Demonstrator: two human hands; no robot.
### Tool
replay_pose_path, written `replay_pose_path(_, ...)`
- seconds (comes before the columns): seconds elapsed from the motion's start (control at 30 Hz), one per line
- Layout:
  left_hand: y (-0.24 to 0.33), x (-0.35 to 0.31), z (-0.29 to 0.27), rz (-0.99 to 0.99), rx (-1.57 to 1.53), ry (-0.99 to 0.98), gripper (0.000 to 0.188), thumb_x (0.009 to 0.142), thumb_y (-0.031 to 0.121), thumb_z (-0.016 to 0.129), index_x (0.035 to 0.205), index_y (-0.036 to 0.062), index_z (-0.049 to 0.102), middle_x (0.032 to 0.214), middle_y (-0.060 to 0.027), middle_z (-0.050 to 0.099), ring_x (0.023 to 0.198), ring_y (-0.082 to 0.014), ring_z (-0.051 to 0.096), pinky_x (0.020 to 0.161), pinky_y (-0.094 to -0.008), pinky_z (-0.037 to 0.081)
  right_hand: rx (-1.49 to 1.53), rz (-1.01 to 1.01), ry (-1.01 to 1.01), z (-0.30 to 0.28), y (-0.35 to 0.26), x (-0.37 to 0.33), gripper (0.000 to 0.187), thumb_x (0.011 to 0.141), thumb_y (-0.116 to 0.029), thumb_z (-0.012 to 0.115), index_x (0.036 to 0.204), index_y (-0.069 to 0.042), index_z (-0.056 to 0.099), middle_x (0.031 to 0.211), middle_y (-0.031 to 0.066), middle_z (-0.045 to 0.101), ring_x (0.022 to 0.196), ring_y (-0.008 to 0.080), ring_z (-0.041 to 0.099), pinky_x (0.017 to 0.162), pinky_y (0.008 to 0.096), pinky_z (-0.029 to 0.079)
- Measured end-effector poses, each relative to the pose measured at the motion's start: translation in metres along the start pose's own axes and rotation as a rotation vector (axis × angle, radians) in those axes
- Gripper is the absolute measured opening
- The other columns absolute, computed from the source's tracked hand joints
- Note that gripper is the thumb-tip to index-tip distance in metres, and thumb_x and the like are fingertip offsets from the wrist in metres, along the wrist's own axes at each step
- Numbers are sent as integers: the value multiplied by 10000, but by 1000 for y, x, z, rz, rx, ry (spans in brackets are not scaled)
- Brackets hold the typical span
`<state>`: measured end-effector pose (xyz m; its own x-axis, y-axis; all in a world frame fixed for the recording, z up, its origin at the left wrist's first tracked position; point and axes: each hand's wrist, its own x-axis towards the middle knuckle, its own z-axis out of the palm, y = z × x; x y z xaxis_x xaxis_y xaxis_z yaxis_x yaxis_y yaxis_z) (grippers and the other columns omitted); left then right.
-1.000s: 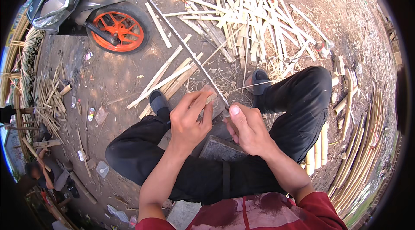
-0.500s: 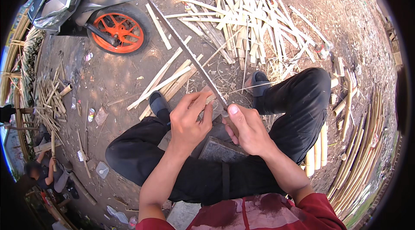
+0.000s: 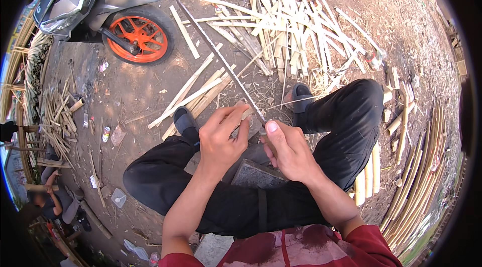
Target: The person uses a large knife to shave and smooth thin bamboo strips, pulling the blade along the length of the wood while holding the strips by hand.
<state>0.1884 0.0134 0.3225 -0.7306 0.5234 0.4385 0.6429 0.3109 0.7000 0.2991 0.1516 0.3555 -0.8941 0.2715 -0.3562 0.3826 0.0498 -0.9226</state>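
At nine o'clock lies a heap of thin tan bamboo scraps (image 3: 57,116); toward ten stands a grey motorbike (image 3: 93,8) with an orange spoked front wheel (image 3: 143,42). Centrally, the left hand (image 3: 221,136) has its fingers bent, thumb and fingertips nearly together, pinching a small, flat, tan-grey block (image 3: 246,113). Just beside that, a long, narrow, dark metal blade (image 3: 232,73) points to eleven o'clock; I cannot tell whether they touch. The right hand (image 3: 290,149) curls closed around its mostly hidden handle. Pale split bamboo strips (image 3: 296,23) spread at one o'clock; long yellowish poles (image 3: 416,176) lie at four.
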Motion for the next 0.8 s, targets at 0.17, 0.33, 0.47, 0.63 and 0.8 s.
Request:
replay_pose_path(0.17, -1, -1, 0, 0, -2, -12, 233, 776, -27, 781, 1007, -31, 750, 911, -169, 730, 809, -298, 735, 707, -350, 565, 0, -3, -9, 0, 0, 0, 577, 1101, -443, 387, 816, 17, 588, 585, 112, 569, 546, 248, 591, 571, 398, 466)
replay_pose_path(0.33, -1, 1, 0, 8, -2, -26, 244, 771, -30, 780, 1014, -28, 750, 904, -167, 728, 798, -300, 731, 699, -355, 561, -6, -17, 2, 0, 0, 0, 587, 1100, -452, 384, 806, 14, 584, 584, 108, 568, 545, 238, 588, 567, 392, 465)
replay_pose_path(0.47, -1, 2, 0, 4, 4, -26, 234, 773, -30, 782, 1005, -27, 751, 896, -163, 728, 795, -299, 730, 698, -356, 561, 21, -3, 10, 1, 1, 0, 596, 1100, -462, 380, 797, 10, 581, 580, 97, 564, 530, 220, 580, 555, 382, 461)
replay_pose_path(0.63, -1, 2, 0, 8, 7, -18, 228, 776, -32, 785, 1002, -24, 754, 886, -161, 727, 793, -297, 730, 693, -355, 560, 44, 10, -1, 0, 3, 3, 603, 1099, -474, 373, 797, 5, 581, 572, 79, 557, 506, 197, 571, 535, 368, 454)
replay_pose_path(0.8, -5, 1, -1, 22, 10, -41, 299, 795, -41, 755, 1087, 21, 748, 956, -151, 716, 804, -290, 735, 695, -358, 585, 59, 10, 3, 0, 0, 2, 604, 1101, -468, 365, 790, 3, 581, 568, 77, 553, 501, 192, 570, 531, 368, 454)
